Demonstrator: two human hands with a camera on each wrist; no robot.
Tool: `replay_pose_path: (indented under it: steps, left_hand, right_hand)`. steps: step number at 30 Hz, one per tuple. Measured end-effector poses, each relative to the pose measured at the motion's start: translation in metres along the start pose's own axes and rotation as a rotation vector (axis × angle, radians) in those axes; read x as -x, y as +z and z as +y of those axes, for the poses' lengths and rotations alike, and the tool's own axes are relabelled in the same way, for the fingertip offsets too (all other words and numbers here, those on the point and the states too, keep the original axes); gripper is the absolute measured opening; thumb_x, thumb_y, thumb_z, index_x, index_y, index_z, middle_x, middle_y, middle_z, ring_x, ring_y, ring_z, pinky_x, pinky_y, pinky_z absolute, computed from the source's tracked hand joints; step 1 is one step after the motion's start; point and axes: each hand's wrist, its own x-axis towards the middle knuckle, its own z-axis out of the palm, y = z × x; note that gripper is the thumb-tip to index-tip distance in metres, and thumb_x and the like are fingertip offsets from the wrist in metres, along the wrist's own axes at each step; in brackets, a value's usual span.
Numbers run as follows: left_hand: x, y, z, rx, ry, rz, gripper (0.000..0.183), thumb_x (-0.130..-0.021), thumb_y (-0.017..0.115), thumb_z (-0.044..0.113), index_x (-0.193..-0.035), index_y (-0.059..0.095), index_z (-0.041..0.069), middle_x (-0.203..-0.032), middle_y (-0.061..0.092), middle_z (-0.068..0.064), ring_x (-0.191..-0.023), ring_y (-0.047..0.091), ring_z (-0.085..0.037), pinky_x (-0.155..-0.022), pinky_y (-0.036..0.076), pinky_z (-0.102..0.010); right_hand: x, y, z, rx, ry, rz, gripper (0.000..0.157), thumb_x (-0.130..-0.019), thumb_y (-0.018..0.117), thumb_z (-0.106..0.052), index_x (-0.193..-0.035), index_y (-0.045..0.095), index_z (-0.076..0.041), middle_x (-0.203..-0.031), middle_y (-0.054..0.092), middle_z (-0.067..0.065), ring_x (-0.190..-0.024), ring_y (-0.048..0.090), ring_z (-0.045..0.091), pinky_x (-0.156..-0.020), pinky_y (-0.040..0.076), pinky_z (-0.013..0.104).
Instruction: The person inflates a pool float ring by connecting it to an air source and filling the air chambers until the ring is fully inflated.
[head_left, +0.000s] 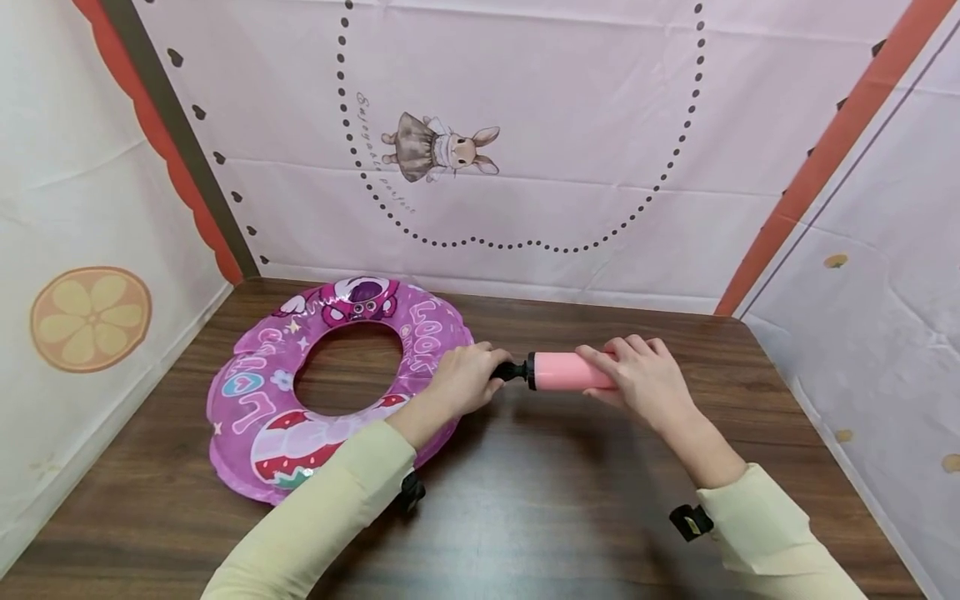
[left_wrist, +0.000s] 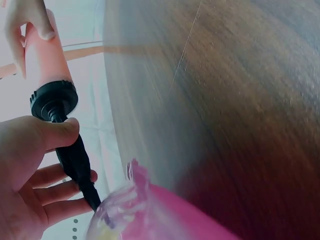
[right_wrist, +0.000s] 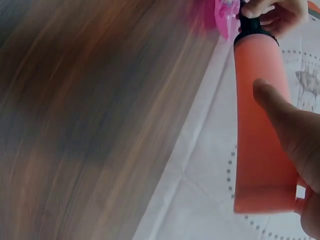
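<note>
A pink hand pump (head_left: 558,371) with a black end cap lies roughly level above the table, between both hands. My right hand (head_left: 647,379) grips its pink barrel, the thumb along the side in the right wrist view. The left hand (head_left: 467,377) holds the pump's black nozzle (left_wrist: 77,160), thumb on one side and fingers behind. The nozzle's thin tip points at the edge of a purple inflatable swim ring (head_left: 442,333). In the left wrist view the tip meets the ring's clear plastic; whether it sits in a valve, I cannot tell. The ring lies flat and looks puffed up.
The dark wooden table (head_left: 540,500) carries the ring on its left half. Pale printed cloth walls (head_left: 525,100) rise behind it and at both sides. Black straps (head_left: 690,522) sit at the wrists, by the pale sleeves.
</note>
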Motion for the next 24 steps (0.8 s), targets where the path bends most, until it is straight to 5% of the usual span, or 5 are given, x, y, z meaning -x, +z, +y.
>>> replay_pose_path:
  steps: [7,12,15,18,24]
  left_hand:
    - [-0.001,-0.001,-0.002,-0.008,-0.011,-0.007,0.031,-0.078,0.072,0.028,-0.107,0.066,0.019,-0.092,0.067,-0.003,-0.074,0.064,-0.025,-0.059,0.051,-0.038]
    - [-0.001,0.001,-0.006,-0.005,-0.018,-0.004,0.031,-0.078,0.072,0.027,-0.107,0.065,0.018,-0.093,0.066,-0.004,-0.075,0.064,-0.025,-0.06,0.052,-0.039]
    - [-0.001,0.002,-0.007,-0.018,-0.032,-0.004,0.032,-0.079,0.072,0.027,-0.108,0.065,0.019,-0.094,0.066,-0.003,-0.076,0.064,-0.025,-0.061,0.052,-0.039]
    - [-0.002,0.002,-0.005,-0.029,-0.025,0.0,0.032,-0.079,0.071,0.028,-0.109,0.064,0.019,-0.095,0.066,-0.003,-0.076,0.064,-0.025,-0.06,0.052,-0.039]
    - [-0.006,0.003,0.004,-0.017,0.029,0.028,0.032,-0.08,0.071,0.025,-0.11,0.065,0.017,-0.096,0.065,-0.005,-0.075,0.064,-0.026,-0.058,0.052,-0.039]
  right_hand:
    - [0.025,-0.012,0.03,-0.036,0.035,-0.024,0.057,-0.069,0.074,-0.046,-0.119,0.06,-0.023,-0.092,0.064,0.01,-0.087,0.057,0.031,-0.067,0.042,0.044]
    - [0.048,-0.027,0.059,-0.033,0.072,0.01,0.063,-0.084,0.036,-0.069,-0.117,0.06,-0.02,-0.09,0.064,0.012,-0.084,0.057,0.034,-0.067,0.042,0.049]
    - [0.056,-0.034,0.071,-0.028,0.095,0.012,0.074,-0.084,0.016,-0.071,-0.115,0.06,-0.021,-0.089,0.063,0.013,-0.084,0.056,0.036,-0.068,0.042,0.052]
    - [0.053,-0.032,0.07,-0.031,0.087,0.006,0.074,-0.084,0.017,-0.071,-0.116,0.06,-0.021,-0.09,0.062,0.013,-0.084,0.055,0.036,-0.067,0.041,0.051]
    - [0.026,-0.012,0.034,-0.001,0.028,0.023,0.053,-0.073,0.068,-0.05,-0.116,0.061,-0.021,-0.089,0.063,0.011,-0.083,0.057,0.033,-0.062,0.041,0.045]
